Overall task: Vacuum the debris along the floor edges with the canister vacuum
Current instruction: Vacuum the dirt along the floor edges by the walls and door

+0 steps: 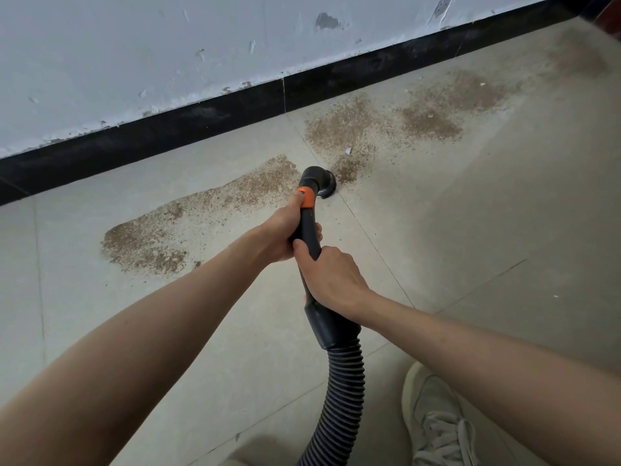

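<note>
Here both hands' fingers wrap vacuum wand (307, 227); debris (201, 210) flanks brush; shoe (433, 418) near hose (339, 398).

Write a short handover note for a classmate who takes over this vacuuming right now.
Left hand grips the wand below its orange ring; right hand grips it nearer the ribbed hose.
Brush head sits on the floor between two debris patches.
Done: only the bare strip around the brush head.
Left: the left patch, the right patches and the thin dust towards the far corner.
</note>
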